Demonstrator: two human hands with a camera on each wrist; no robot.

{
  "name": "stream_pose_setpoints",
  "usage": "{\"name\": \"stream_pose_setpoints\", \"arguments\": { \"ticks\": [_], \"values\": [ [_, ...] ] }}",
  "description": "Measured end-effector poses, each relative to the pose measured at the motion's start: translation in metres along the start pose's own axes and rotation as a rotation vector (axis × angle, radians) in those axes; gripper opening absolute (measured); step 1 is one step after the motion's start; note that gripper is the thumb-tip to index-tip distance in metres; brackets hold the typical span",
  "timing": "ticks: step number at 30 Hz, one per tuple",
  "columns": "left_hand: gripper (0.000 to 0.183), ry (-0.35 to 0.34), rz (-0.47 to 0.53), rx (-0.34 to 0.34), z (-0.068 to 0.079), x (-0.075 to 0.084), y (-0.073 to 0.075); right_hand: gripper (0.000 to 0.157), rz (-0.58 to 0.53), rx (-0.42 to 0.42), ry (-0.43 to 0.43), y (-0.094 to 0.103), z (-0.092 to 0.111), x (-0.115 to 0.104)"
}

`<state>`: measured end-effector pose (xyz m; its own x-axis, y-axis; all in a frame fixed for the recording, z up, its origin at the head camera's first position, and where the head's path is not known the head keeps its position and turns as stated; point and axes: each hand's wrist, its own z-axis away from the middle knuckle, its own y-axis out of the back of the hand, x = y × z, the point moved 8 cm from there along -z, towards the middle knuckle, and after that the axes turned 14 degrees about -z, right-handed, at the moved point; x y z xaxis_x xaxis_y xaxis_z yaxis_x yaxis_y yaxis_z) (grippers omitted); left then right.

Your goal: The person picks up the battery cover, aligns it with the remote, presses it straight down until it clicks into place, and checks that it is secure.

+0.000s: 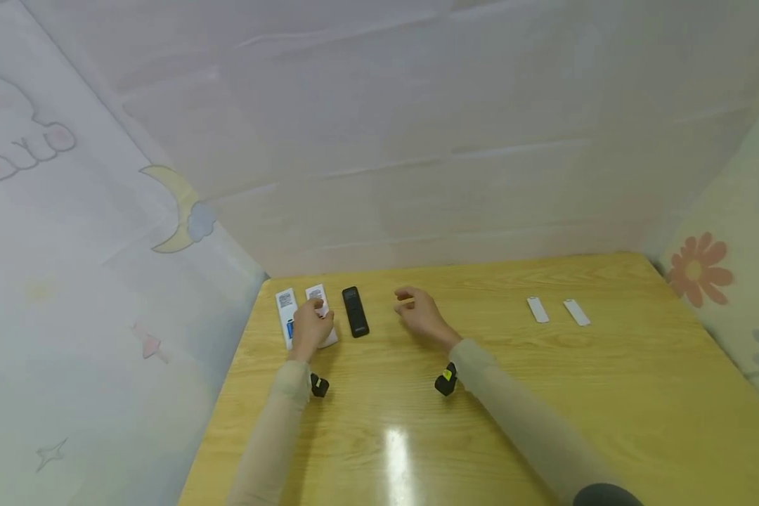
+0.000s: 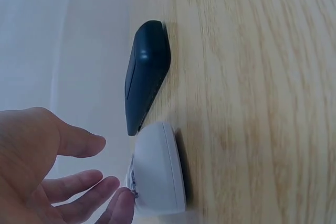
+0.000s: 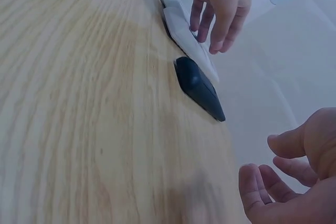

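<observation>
Two white remote controls lie side by side at the table's left, labels upward. The outer white remote [image 1: 285,303] shows a blue battery [image 1: 290,328] in its open compartment. My left hand [image 1: 312,326] hovers over the second white remote [image 1: 315,291] and hides its middle. In the left wrist view, thumb and fingers are apart, with the fingertips [image 2: 124,203] right at that white remote [image 2: 157,169]. To the right lies a black remote control [image 1: 355,311]. Farther right, my right hand [image 1: 422,313] is held above the table, fingers loosely bent, nothing between them.
Two small white battery covers [image 1: 537,310] lie apart on the right side of the wooden table [image 1: 379,393]. A pale sheet-covered wall [image 1: 417,176] rises behind the table's back edge, and a patterned wall [image 1: 101,295] stands along the left.
</observation>
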<state>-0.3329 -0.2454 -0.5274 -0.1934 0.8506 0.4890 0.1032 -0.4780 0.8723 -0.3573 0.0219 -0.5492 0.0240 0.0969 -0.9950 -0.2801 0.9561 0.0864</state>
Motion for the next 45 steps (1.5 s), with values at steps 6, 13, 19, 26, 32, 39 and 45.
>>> {"name": "stream_pose_setpoints", "arguments": {
  "ticks": [6, 13, 19, 26, 32, 39, 45],
  "values": [
    [0.048, 0.017, -0.035, 0.014, -0.003, -0.012, 0.006, 0.043, 0.016, -0.022, 0.032, 0.012, 0.006, -0.01],
    [0.05, -0.005, -0.098, 0.027, -0.005, -0.017, 0.005, 0.043, 0.028, -0.014, 0.048, 0.034, 0.014, -0.013],
    [0.05, -0.015, -0.099, 0.025, -0.007, -0.019, 0.002, 0.044, 0.025, 0.006, 0.056, 0.056, 0.019, -0.016],
    [0.054, -0.001, -0.058, -0.007, -0.008, -0.017, -0.001, 0.048, 0.061, 0.017, 0.069, 0.081, 0.024, -0.017],
    [0.058, 0.019, -0.029, -0.017, -0.008, -0.012, 0.001, 0.048, 0.082, 0.05, 0.076, 0.104, 0.029, -0.021],
    [0.061, 0.027, -0.02, -0.015, -0.011, -0.011, 0.002, 0.048, 0.123, 0.092, 0.088, 0.133, 0.035, -0.02],
    [0.067, 0.029, -0.023, -0.019, -0.013, -0.012, 0.0, 0.05, 0.143, 0.126, 0.067, 0.159, 0.041, -0.018]
  ]
}}
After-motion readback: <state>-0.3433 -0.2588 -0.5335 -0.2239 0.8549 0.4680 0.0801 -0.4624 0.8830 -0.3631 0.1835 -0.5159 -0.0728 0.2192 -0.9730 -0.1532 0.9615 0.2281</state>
